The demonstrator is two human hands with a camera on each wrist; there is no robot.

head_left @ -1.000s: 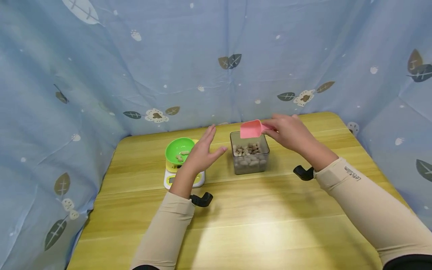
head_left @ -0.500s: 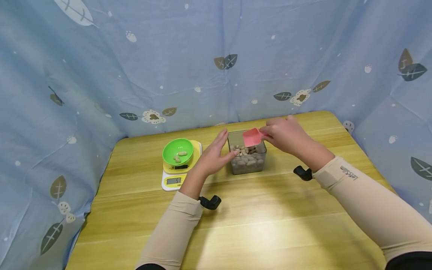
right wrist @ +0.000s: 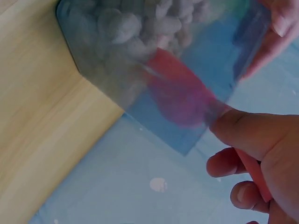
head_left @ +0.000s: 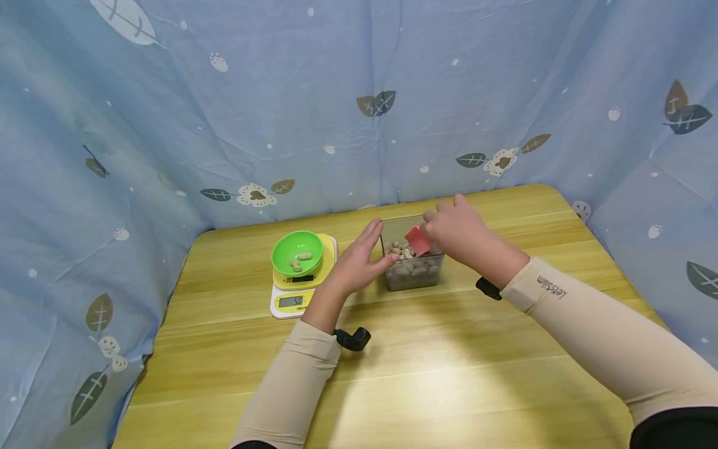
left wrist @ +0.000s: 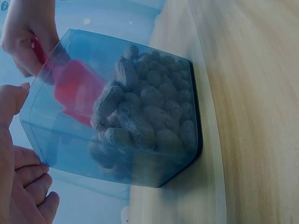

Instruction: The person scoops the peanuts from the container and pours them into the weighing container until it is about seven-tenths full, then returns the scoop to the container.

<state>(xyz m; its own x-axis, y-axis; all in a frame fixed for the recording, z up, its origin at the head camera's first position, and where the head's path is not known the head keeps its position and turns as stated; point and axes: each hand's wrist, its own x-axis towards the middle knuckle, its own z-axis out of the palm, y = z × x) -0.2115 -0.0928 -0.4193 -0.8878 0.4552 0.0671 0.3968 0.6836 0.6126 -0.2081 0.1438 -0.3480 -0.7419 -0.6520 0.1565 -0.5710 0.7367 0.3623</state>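
A clear grey square container (head_left: 412, 284) of unshelled peanuts (left wrist: 154, 107) stands on the table. My left hand (head_left: 359, 265) is at its left side, fingers fairly straight, touching near the rim with the thumb toward the front. My right hand (head_left: 457, 234) grips the handle of a pink scoop (right wrist: 177, 88) above the container's right side. The scoop's blade (left wrist: 79, 88) points down inside, its edge against the peanuts. To the left, a green bowl (head_left: 311, 244) with a few peanuts sits on a yellow and white kitchen scale (head_left: 322, 277), whose display is lit.
The wooden table (head_left: 224, 374) runs toward the front. A blue leaf-patterned curtain (head_left: 314, 81) hangs behind it and along both sides. Small black camera mounts (head_left: 353, 340) stick out at the wrists.
My left hand has moved right, from before the scale to the container's side, uncovering the scale. My right hand has lowered the scoop from above the container into it.
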